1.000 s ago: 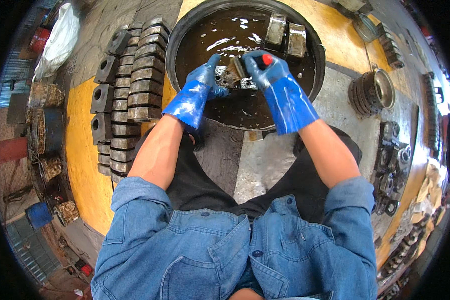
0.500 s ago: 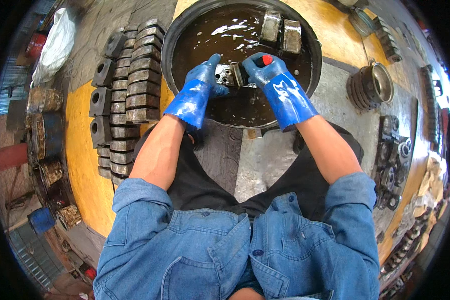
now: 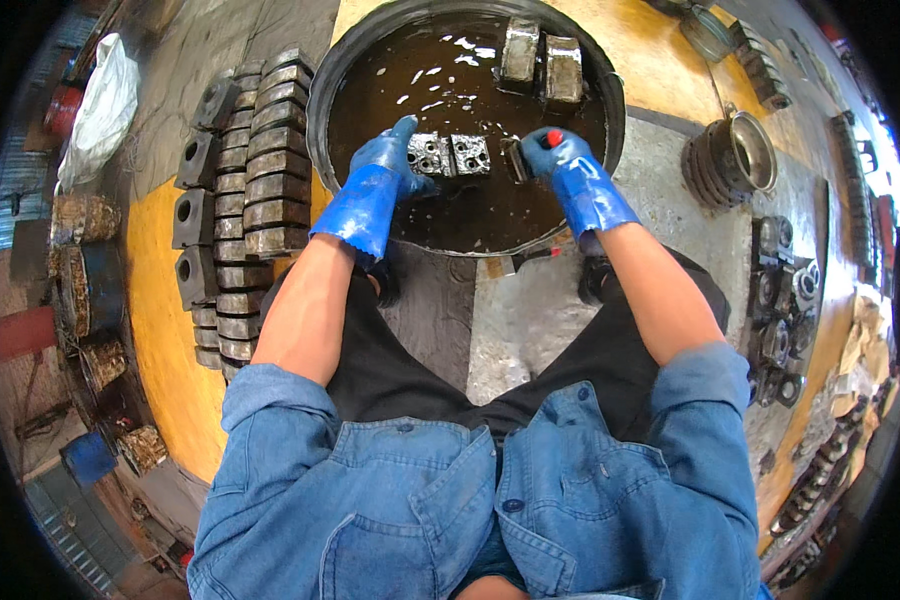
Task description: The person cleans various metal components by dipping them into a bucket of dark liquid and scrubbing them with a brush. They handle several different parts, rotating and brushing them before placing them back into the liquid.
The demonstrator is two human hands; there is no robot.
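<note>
Workshop floor (image 3: 525, 320) around a round black tub (image 3: 319, 135)

Covered with yellow panels (image 3: 160, 330) along the left, bare and grey below the tub's near edge. Brown liquid (image 3: 370, 90) inside the rim.

Grips the left one of two holed blocks (image 3: 429, 154) in the left hand (image 3: 378, 158), over the tub's middle: thumb along the far side, fingers curled around the near side, presumably to steady it with the holed face up and uncovered. Cannot tell if joined or merely abutting at the narrow seam. Closes the right hand (image 3: 550, 155) around a flat brush (image 3: 516, 160), red at the handle's end; holds its head just beside the right block, apart from it, leaving both faces in plain sight. Wears long blue gloves (image 3: 365, 210), probably against the liquid.

Has two taller blocks (image 3: 519, 55) near the tub's far right edge, poking out of the liquid, seemingly placed clear of the hands. Beyond the left edge, has rows of metal blocks (image 3: 278, 180) packed tight, perhaps to save space, with dark bored blocks (image 3: 192, 165) alongside. Beyond the right edge, has stacked metal rings (image 3: 705, 165) and, closer to the right leg, dark metal parts (image 3: 775, 320).
</note>
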